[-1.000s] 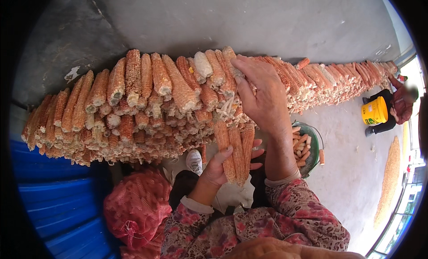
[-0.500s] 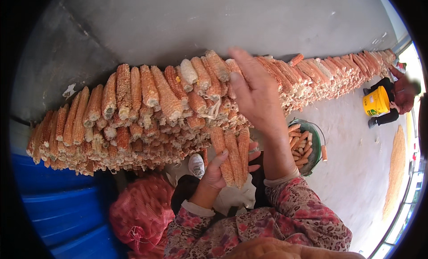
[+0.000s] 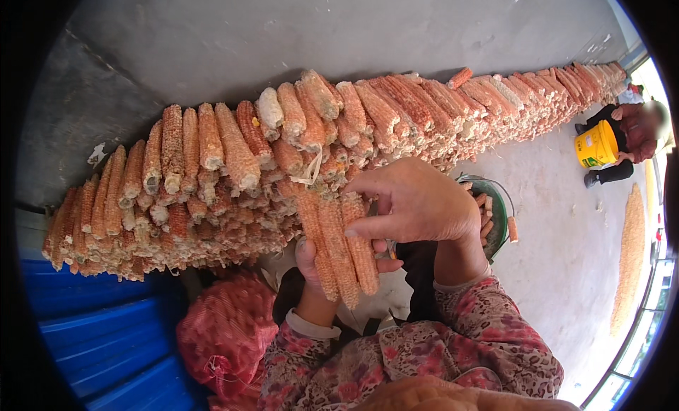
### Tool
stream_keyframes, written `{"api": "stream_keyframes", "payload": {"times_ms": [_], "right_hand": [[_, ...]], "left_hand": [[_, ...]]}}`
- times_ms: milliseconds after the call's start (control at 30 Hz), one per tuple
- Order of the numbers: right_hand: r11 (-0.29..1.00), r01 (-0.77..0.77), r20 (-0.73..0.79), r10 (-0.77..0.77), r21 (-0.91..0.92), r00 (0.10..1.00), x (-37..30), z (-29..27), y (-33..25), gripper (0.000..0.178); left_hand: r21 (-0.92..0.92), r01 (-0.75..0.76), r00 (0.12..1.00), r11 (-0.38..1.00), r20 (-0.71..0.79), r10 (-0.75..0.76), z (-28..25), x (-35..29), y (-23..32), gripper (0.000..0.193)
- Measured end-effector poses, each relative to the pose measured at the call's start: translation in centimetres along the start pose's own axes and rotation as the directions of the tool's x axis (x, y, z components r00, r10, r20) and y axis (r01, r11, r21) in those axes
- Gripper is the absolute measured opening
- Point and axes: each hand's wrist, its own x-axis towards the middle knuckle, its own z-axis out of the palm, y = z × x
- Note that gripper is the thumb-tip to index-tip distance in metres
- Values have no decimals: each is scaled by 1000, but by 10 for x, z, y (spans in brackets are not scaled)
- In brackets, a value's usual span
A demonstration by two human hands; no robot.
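My left hand [image 3: 309,264] is wrapped from below around several bare corn cobs [image 3: 332,234] lying side by side, its thumb on their left and its fingertips showing on their right. Over the upper part of the rightmost cob [image 3: 363,262] bends my right hand [image 3: 417,202], thumb and forefinger on that cob; its other fingers are partly hidden. Just beyond the cobs' upper ends rises a long stacked pile of corn cobs [image 3: 237,153]. A pale strip of husk [image 3: 310,168] hangs from its front.
A grey wall [image 3: 297,29] backs the pile. To the right stands a green bucket [image 3: 501,224] of cobs; a red mesh sack [image 3: 226,333] and blue panel [image 3: 106,326] are at lower left. Far right, a person [image 3: 636,132] sits by a yellow bucket [image 3: 596,146], near spread grain [image 3: 628,262].
My right hand has come down from the top of the pile to the cobs in my left hand, its fingers curling in. The held cobs have shifted slightly left in view.
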Motion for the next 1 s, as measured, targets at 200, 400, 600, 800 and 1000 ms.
{"api": "stream_keyframes", "payload": {"times_ms": [200,400,600,800,1000], "right_hand": [[808,13,37,-43,588,998,-10,-23,12,28],[549,539,-725,195,639,660,-1,-29,24,30],[853,349,-860,199,389,470,39,0,40,28],[746,492,-878,267,449,397,29,-13,43,27],[532,481,-717,507,697,478,2,-37,43,28]], "left_hand": [[172,-34,983,984,-171,64,17,10,-8,86],[-7,8,989,1000,-149,-9,-18,2,0,63],[71,26,956,997,-292,-4,-6,7,-8,56],[109,31,951,994,-308,4,-7,5,-9,56],[143,85,931,986,-365,-27,-5,1,-8,55]]}}
